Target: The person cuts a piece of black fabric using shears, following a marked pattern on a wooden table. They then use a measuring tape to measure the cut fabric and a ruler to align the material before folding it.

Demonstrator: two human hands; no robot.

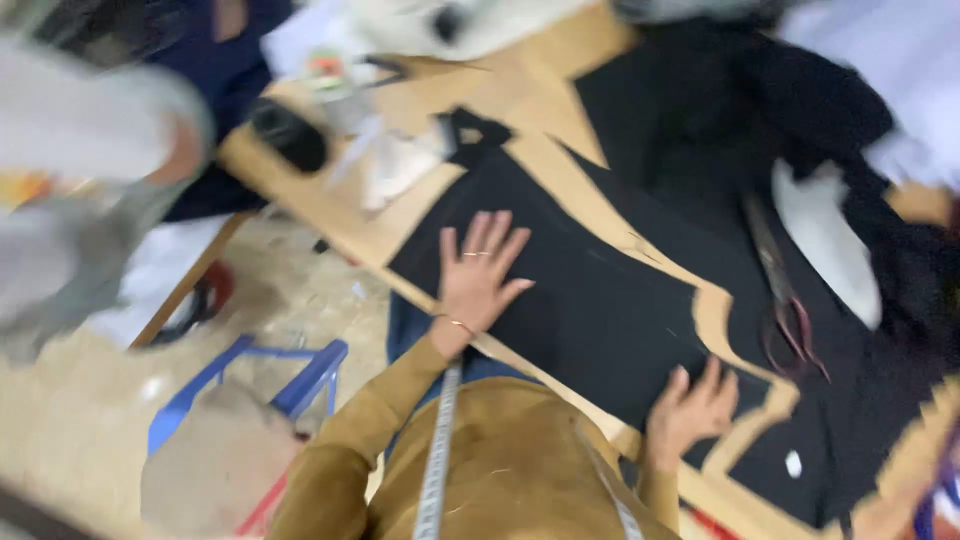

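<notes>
My left hand (480,272) lies flat, fingers spread, on a black piece of fabric (590,300) that covers the wooden table (340,215). A ring and a thin bracelet show on it. My right hand (690,408) rests on the near right part of the same black fabric at the table's front edge, fingers curled a little on the cloth. A brown paper pattern edge (715,310) runs along the fabric's right side. A measuring tape (437,460) hangs down my mustard-coloured top. The picture is blurred by motion.
Scissors with dark red handles (790,320) lie on more black cloth at the right, beside a white piece (830,245). A dark round object (290,135) and white scraps sit at the table's far left. A blue stool (250,380) stands on the floor below.
</notes>
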